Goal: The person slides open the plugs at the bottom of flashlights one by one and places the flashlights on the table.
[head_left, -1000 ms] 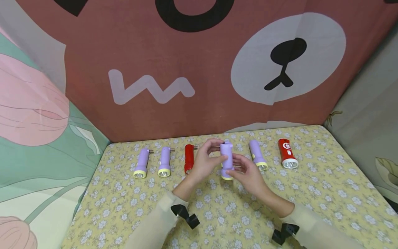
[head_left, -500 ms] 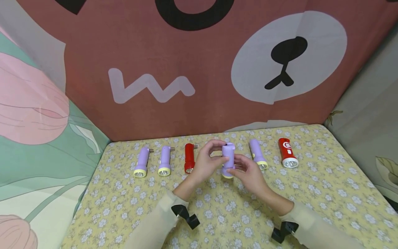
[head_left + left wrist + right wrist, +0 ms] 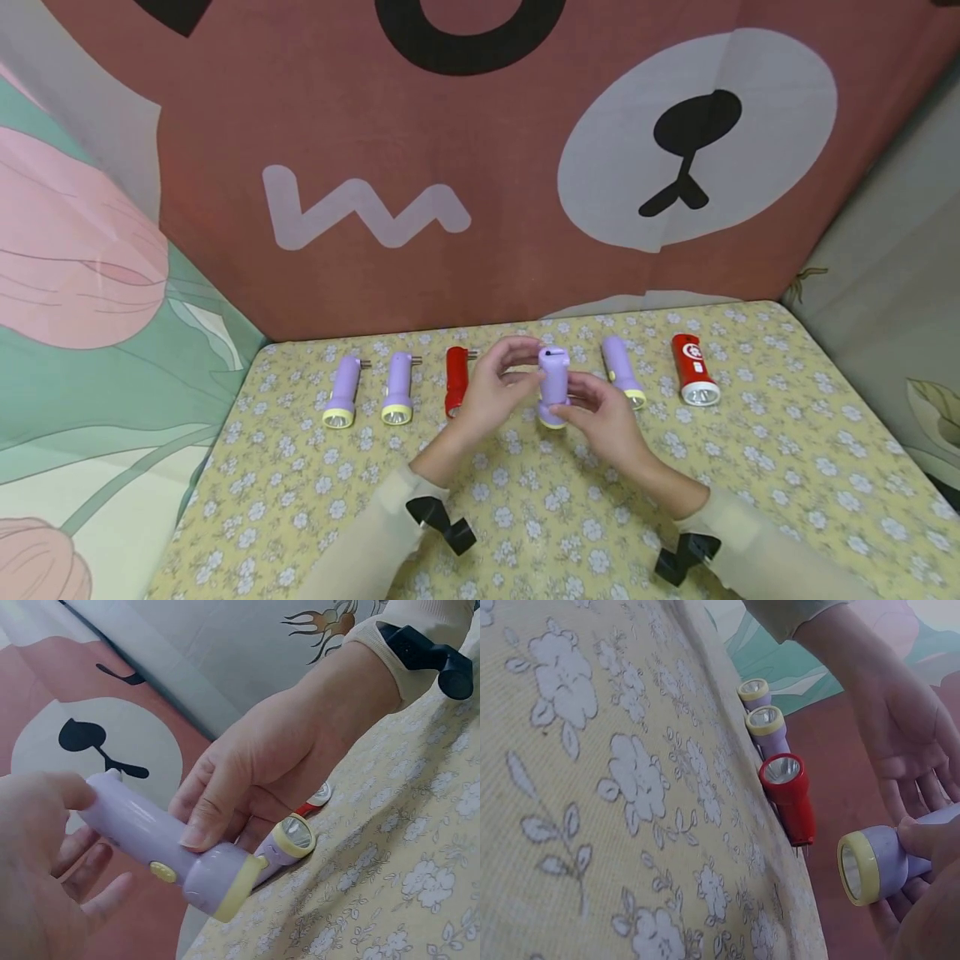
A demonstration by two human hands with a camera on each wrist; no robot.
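A lilac flashlight [image 3: 553, 383] with a pale yellow lens ring is held above the flowered table, lens end down. My right hand [image 3: 603, 421] pinches it near its head, thumb on the near side and fingers behind. A dark slot shows in its tail end in the head view. My left hand [image 3: 498, 392] is at the tail end, one digit touching it and the other fingers loosely extended, as the left wrist view shows. A yellow switch [image 3: 163, 871] sits on the flashlight's side. In the right wrist view its lens [image 3: 853, 871] is unlit.
Left of my hands, two lilac flashlights [image 3: 345, 392] [image 3: 397, 387] and a red flashlight [image 3: 456, 383] lie with plug prongs sticking out. To the right lie another lilac flashlight [image 3: 618, 367] and a red-and-white one [image 3: 693, 371]. A printed cloth [image 3: 375, 283] hangs behind the table [image 3: 525, 517].
The held flashlight has shifted slightly right and its tail has tipped toward me, bringing the dark slot into view. My left thumb has eased back from its body. The other flashlights stay put.
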